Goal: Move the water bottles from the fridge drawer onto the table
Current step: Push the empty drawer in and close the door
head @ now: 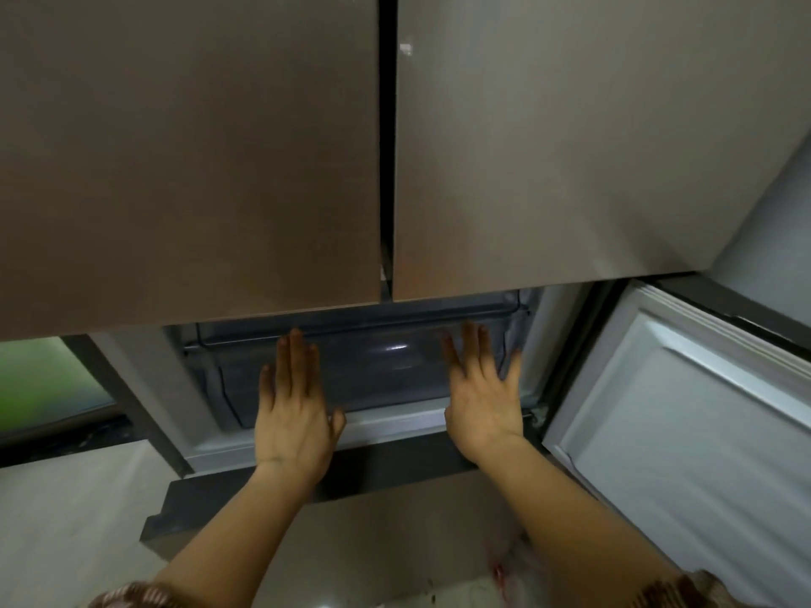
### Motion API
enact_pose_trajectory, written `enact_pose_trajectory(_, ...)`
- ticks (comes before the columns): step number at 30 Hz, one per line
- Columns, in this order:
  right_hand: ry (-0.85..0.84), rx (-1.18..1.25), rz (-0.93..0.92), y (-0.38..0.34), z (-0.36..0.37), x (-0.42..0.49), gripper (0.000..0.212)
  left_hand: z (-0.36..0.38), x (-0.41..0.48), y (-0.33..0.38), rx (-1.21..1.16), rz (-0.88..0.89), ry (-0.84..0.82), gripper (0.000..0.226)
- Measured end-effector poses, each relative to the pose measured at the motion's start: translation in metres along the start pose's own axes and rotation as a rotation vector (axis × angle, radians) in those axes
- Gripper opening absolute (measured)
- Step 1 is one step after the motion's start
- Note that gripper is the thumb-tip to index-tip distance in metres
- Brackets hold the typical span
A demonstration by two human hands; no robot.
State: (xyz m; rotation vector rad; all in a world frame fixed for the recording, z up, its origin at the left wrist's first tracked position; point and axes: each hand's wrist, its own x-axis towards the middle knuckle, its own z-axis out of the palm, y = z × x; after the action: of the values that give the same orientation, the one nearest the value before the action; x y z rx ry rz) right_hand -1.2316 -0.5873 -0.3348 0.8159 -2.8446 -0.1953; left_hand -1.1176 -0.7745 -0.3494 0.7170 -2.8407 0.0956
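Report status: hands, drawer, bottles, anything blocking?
Both open, fingers straight: left hand, right hand, at the drawer front. Drawer in its bay; no bottles in view. Lower door swung open right, clear of the hands.

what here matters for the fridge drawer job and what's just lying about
Job: fridge drawer, left hand, right hand, open lower door. No bottles visible.
Lying about: closed upper doors, window, white crumpled thing on the floor.

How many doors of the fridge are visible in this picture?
3. The left upper door and the right upper door stand closed side by side; the lower right door is swung open at the right. A further lower door may be out of sight.
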Motion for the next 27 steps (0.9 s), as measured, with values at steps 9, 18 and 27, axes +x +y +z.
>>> enact_pose_trajectory(9,0.009,0.087,-0.042,0.065,-0.083,-0.084,0.078,-0.088,-0.042,0.070,-0.163,0.132,0.008,0.070)
enact_pose_trajectory(18,0.090,-0.002,0.003,0.198,-0.166,-0.239,0.059,-0.158,-0.155,0.227,-0.382,0.443,-0.030,0.067)
enact_pose_trajectory(27,-0.090,0.147,0.233,0.338,-0.196,-0.345,0.055,-0.215,-0.229,0.363,-0.496,0.636,-0.100,0.066)
